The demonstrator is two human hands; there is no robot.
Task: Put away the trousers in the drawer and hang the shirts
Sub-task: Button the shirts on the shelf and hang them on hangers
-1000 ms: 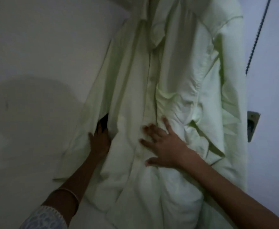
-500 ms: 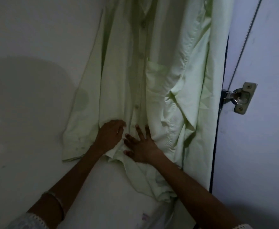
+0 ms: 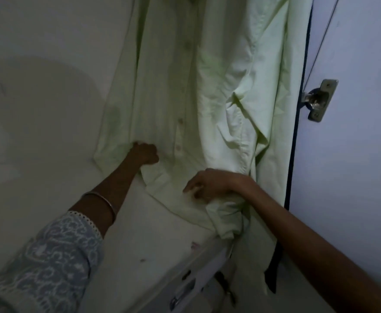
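Head-worn camera, wide-angle, looking forward and down from close range.

From where I stand, it sits on the person's head and faces the pale green shirt point(image 3: 218, 86) hanging against a white surface point(image 3: 49, 41), near enough that the cloth fills the top and middle of the view. Both forearms come in from the bottom edge, with the left hand point(image 3: 145, 153) left of centre and the right hand point(image 3: 209, 184) just right of it. A door point(image 3: 354, 177) with a metal hinge point(image 3: 321, 100) closes off the right side.
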